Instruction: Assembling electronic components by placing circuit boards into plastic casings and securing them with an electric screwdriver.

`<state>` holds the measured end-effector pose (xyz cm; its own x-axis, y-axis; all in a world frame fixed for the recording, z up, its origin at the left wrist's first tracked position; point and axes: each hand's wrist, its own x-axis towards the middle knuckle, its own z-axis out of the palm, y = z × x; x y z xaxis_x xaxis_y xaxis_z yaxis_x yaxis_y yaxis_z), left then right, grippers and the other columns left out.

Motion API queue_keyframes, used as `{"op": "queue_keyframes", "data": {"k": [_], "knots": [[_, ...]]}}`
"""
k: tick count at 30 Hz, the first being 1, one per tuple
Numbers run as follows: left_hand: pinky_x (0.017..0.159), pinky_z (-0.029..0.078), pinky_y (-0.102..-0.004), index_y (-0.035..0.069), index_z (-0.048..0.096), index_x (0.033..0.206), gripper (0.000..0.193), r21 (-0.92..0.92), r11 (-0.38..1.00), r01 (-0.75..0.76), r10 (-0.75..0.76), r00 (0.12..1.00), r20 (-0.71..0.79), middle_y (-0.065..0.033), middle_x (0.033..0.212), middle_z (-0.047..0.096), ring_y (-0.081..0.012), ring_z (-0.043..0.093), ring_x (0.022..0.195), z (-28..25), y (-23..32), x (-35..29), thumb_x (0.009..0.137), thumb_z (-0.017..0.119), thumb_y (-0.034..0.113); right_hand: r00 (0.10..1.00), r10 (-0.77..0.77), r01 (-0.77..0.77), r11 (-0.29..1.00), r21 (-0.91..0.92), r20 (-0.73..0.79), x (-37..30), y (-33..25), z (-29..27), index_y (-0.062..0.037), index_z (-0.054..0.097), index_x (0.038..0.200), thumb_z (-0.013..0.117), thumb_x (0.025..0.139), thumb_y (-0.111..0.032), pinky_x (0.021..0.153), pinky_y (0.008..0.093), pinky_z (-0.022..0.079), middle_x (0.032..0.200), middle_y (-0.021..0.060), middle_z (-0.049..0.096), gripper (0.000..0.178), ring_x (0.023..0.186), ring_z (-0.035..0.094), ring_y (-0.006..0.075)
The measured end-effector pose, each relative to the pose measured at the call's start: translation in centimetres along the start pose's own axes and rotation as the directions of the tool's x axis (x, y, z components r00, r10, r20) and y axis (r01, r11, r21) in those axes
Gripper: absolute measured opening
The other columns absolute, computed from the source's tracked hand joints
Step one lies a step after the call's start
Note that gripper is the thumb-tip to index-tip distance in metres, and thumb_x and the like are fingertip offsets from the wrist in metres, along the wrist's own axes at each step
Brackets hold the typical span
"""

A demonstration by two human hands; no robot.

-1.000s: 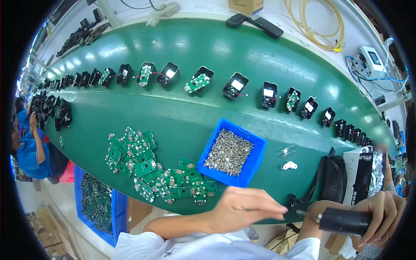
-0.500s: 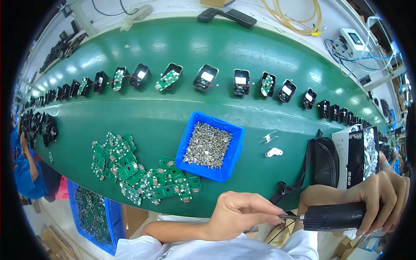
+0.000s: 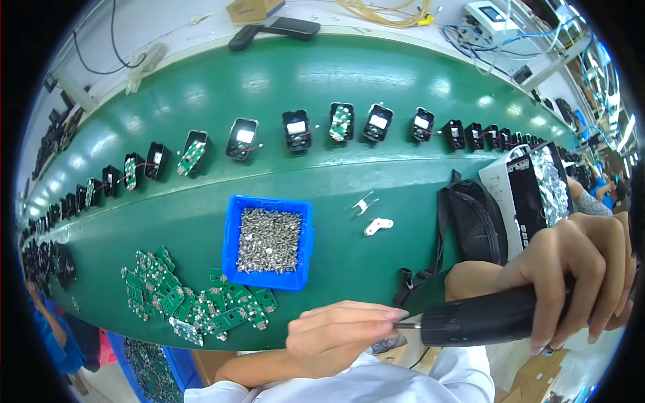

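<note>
A black electric screwdriver lies level above the near table edge at the right. My right hand is wrapped round its rear part. From its left end sticks a thin metal bit, which the fingertips of my left hand pinch. To the far left of these hands stands a blue plastic bin filled with small metal screws. Loose green circuit boards lie in a heap left of the bin, near the table's front edge.
Black device housings stand in a long row across the green table, some with green boards. A white plastic piece, a black mesh bag and a white box lie to the right. A co-worker in blue is at left.
The view has swung to the right, so the table's things appear further left. My left fingers have moved closer to the screwdriver's nose; both hands keep their hold.
</note>
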<state>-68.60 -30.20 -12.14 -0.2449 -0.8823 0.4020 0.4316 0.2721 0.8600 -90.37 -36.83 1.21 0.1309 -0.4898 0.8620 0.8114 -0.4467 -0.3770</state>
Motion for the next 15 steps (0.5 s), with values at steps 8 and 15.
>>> {"op": "queue_keyframes", "data": {"k": [8,15], "knots": [[0.095,0.060,-0.0378,-0.004,0.069,0.125,0.053,0.279,0.952,0.127,-0.151,0.986,0.067,-0.0188,0.120,0.073,-0.0312,0.072,0.111,-0.2,1.7,3.5,0.076,0.088,0.004,0.998,0.000,-0.024,0.917,-0.399,-0.061,-0.7,0.5,-0.7,-0.0085,0.058,0.114,0.064,0.096,-0.043,0.050,0.0277,0.050,0.094,0.0054,0.062,0.040,0.063,0.058,0.0166],[0.092,0.052,-0.0390,0.003,0.072,0.118,0.033,0.880,0.475,-0.014,0.000,1.000,0.016,-0.0100,0.114,0.069,-0.0299,0.063,0.104,-6.1,1.6,3.2,0.085,0.076,0.006,0.998,0.006,-0.050,0.701,-0.712,-0.064,1.2,-4.2,-4.4,-0.0095,0.061,0.116,0.066,0.092,-0.044,0.053,0.0287,0.047,0.100,0.0038,0.063,0.042,0.065,0.057,0.0162]]}}
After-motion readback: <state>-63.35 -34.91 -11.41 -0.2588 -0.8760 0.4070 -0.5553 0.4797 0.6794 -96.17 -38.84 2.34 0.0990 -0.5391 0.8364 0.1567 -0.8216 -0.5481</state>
